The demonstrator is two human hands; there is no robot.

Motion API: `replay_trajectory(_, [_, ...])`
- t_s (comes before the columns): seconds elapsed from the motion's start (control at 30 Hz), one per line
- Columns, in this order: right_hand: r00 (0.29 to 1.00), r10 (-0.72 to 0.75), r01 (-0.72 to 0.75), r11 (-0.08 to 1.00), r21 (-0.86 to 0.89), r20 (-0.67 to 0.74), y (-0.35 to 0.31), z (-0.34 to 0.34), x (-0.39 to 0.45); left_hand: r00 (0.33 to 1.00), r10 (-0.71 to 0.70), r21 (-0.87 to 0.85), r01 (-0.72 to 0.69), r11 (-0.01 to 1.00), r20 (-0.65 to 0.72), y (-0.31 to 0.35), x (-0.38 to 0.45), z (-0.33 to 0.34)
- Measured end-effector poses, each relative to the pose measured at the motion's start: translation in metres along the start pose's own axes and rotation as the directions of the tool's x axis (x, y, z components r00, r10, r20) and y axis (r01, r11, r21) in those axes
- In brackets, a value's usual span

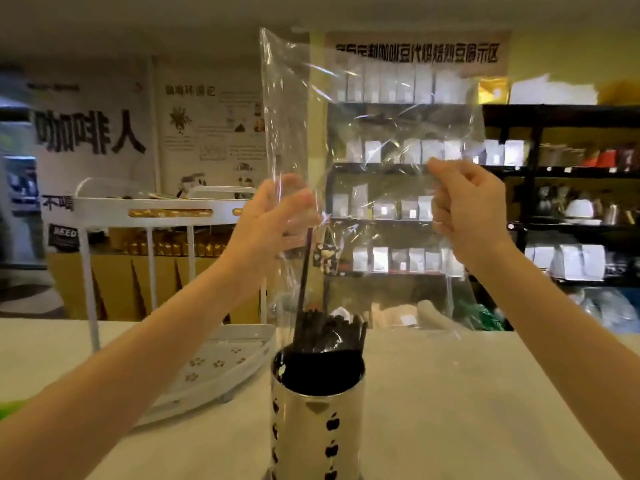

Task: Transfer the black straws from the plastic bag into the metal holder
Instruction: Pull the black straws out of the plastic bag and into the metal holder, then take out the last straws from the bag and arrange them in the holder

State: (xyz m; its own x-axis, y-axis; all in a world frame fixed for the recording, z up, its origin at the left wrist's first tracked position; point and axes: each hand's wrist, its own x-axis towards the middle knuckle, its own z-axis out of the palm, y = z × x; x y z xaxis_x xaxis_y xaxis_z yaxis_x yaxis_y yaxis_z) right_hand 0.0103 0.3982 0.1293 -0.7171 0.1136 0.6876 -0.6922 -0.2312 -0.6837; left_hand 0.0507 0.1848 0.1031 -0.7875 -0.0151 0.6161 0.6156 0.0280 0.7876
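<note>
Black straws upright in metal holder — one near-vertical, still bagged

Soft indoor light, blurred warped edges

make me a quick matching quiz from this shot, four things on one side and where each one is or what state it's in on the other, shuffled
Things:
1. plastic bag
2. metal holder
3. black straws
4. white rack

Places or states:
A. standing on the counter to the left of the holder
B. held up in the air by the left hand and the right hand
C. bunched together, sticking up out of the holder's mouth
D. upright on the counter, right below the bag

Pairs: 1-B, 2-D, 3-C, 4-A
</note>
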Motion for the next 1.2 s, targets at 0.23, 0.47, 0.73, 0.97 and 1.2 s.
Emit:
replay_trajectory(0.23, [0.999,-0.013,0.015,0.998,0.063,-0.044,-0.003,0.003,0.005,1.000,0.004,-0.013,-0.004,1.000,-0.029,0.009,0.010,-0.013])
replay_trajectory(0.47, [0.988,-0.085,0.094,0.994,0.063,-0.132,-0.015,0.001,0.024,1.000,-0.003,0.085,0.003,0.996,0.003,0.010,0.018,-0.008])
replay_trajectory(0.73, [0.887,-0.241,0.209,0.970,-0.123,-0.394,-0.048,-0.044,0.061,1.000,0.015,0.130,-0.017,0.991,0.010,0.008,0.036,0.029])
replay_trajectory(0.97, [0.893,-0.001,-0.066,0.989,-0.134,-0.450,-0.065,-0.116,0.059,0.980,-0.142,0.041,0.138,0.990,0.138,0.010,0.015,0.097])
replay_trajectory(1.2, [0.796,0.323,-0.542,0.757,-0.364,-0.513,-0.041,-0.200,0.009,0.924,-0.261,0.107,0.240,0.965,0.280,-0.010,-0.048,0.157])
